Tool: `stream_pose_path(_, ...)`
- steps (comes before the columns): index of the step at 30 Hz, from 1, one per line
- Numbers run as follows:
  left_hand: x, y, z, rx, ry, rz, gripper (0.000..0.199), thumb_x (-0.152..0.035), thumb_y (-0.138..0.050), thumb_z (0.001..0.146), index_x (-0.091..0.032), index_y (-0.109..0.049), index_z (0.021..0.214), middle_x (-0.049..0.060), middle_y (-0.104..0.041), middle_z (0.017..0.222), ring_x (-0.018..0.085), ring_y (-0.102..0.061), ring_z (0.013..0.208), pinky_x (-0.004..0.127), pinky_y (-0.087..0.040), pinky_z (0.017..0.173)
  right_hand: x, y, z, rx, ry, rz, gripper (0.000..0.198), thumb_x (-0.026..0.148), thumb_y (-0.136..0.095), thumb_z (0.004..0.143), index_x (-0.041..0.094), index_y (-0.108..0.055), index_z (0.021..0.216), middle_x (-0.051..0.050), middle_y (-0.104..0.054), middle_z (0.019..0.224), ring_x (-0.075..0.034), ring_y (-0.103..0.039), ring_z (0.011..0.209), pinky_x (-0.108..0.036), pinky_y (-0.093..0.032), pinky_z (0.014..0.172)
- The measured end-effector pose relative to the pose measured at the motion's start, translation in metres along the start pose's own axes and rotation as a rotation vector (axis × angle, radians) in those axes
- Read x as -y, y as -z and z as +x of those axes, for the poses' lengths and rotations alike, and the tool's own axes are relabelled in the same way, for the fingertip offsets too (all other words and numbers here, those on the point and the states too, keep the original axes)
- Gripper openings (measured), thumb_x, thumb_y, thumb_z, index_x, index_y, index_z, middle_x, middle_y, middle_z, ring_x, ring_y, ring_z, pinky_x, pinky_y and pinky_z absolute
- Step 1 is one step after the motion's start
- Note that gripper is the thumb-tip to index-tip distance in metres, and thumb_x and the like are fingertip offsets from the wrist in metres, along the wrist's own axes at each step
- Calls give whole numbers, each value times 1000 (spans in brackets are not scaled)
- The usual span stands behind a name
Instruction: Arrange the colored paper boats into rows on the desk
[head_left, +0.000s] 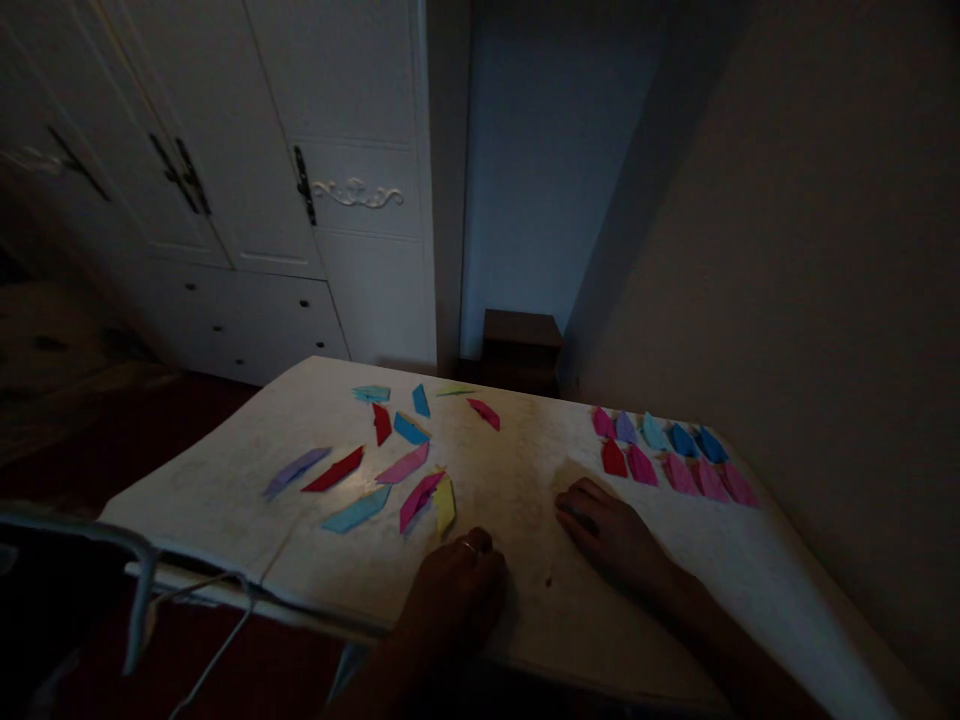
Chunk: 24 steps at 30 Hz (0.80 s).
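My left hand [459, 588], with a ring on one finger, rests on the table's near edge, its fingers curled into a loose fist. Just beyond its knuckles lies a yellow folded paper piece [445, 503], beside a magenta folded paper piece [420, 502]. To the right, my right hand [604, 528] lies on the tabletop with its fingers bent inward and nothing visible in them. More folded papers lie scattered at the left, among them a light blue one [357, 509], a red one [334, 470] and a purple one [298, 469].
Two rows of folded papers, including a red one [613, 459] and a dark blue one [682, 440], stand along the right side of the white table [517, 480]. Beyond are a white wardrobe [367, 270] and a brown cabinet [522, 330]. A wall [810, 250] borders the right.
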<state>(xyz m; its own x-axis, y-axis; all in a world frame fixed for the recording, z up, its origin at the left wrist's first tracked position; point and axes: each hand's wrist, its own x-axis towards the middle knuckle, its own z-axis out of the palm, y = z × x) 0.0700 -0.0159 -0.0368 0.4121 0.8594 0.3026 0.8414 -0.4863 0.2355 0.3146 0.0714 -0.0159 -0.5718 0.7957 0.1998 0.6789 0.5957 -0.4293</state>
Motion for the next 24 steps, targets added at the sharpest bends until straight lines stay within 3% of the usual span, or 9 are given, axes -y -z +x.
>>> stream_pose_path(6, -4, -1, 0, -54, 80, -58, 7, -15, -56, 81, -20, -61, 82, 4, -65, 90, 16, -61, 72, 27, -46, 61, 18, -11, 59, 90, 118, 67, 20, 26, -46, 96, 20, -65, 96, -6, -64, 95, -18, -62, 84, -32, -50, 77)
stream_pose_path(11, -1, -3, -5, -84, 89, -197, 6, -17, -57, 82, -21, -60, 78, 3, -63, 84, 15, -59, 73, 27, -43, 60, 46, -37, 158, 80, 232, 60, 13, 19, -55, 88, 17, -66, 96, -6, -68, 94, -15, -62, 74, -30, -49, 72)
stream_pose_path(14, 2, -6, -5, -117, 80, -239, 8, -22, -58, 83, -20, -60, 77, 4, -64, 84, 16, -58, 76, 29, -43, 64, 78, -55, 221, 120, 265, -109, 16, 17, -54, 89, 16, -67, 97, -7, -67, 96, -17, -62, 83, -29, -47, 79)
stream_pose_path(17, 3, -10, -5, -164, 29, -171, 11, -27, -62, 83, -19, -60, 76, 5, -65, 86, 20, -58, 83, 35, -44, 74, 109, -74, 272, 144, 287, -169, 24, 19, -54, 90, 15, -65, 111, -9, -64, 109, -18, -60, 97, -29, -44, 88)
stream_pose_path(22, 4, -15, -7, -279, -72, -57, 20, -30, -59, 88, -20, -60, 105, 11, -59, 125, 24, -55, 106, 41, -40, 89, 140, -96, 323, 195, 266, -272, 33, 21, -52, 90, 12, -59, 122, -14, -59, 123, -23, -58, 107, -32, -43, 92)
stream_pose_path(24, 3, -16, -7, -274, -91, -60, 22, -33, -57, 89, -19, -60, 106, 11, -60, 123, 24, -55, 106, 42, -39, 89, 145, -102, 334, 223, 252, -316, 33, 21, -52, 90, 12, -59, 121, -15, -59, 124, -24, -58, 108, -33, -44, 91)
